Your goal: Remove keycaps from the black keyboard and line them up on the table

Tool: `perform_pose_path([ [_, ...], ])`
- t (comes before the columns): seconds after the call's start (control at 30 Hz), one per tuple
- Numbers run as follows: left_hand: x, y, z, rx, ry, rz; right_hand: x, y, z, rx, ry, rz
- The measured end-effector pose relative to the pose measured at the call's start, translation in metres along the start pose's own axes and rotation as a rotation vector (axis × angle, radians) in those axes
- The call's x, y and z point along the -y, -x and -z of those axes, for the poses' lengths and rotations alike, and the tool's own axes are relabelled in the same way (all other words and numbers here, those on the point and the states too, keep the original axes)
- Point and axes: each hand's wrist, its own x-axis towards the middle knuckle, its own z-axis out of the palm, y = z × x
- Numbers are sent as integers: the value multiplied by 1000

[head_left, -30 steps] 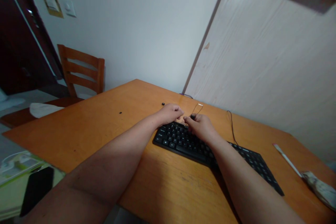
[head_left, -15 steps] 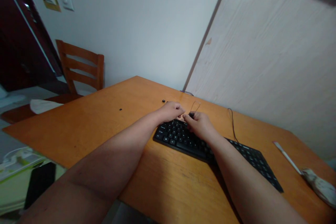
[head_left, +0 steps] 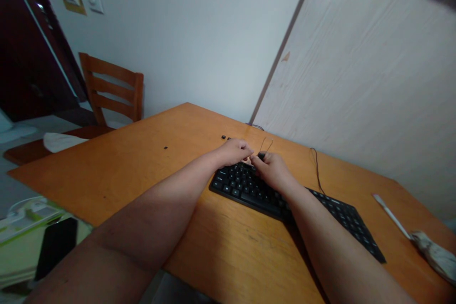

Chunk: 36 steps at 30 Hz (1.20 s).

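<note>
Over keyboard (head_left: 249, 190), right fingers (head_left: 257, 160) pinched on wire tool (head_left: 261, 156); left fingers (head_left: 244, 149) curled, contents unclear.

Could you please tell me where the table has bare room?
The table has bare wood left of the left forearm, around a tiny black piece; between left and right forearm, before the keyboard; and between the cable and white stick. It is crowded where the left hand and right hand nearly meet.

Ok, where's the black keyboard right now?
In the head view, the keyboard lies right of centre on the wooden table, crossed by the right forearm, its left end near the left hand.
</note>
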Motion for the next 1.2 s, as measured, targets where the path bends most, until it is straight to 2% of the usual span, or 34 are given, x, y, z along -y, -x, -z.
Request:
perform_pose_path([
  [0.17, -1, 1, 1, 9, -27, -4, -8, -3, -2, 3, -82, -32],
  [0.43, 0, -1, -2, 8, -44, -27, -1, 1, -3, -49, 96, 69],
  [0.83, -2, 1, -2, 44, -172, -21, -4, 2, -3, -129, 104, 80],
  [1.2, -5, 4, -2, 94, -196, -12, -5, -1, 2, -168, -51, -57],
])
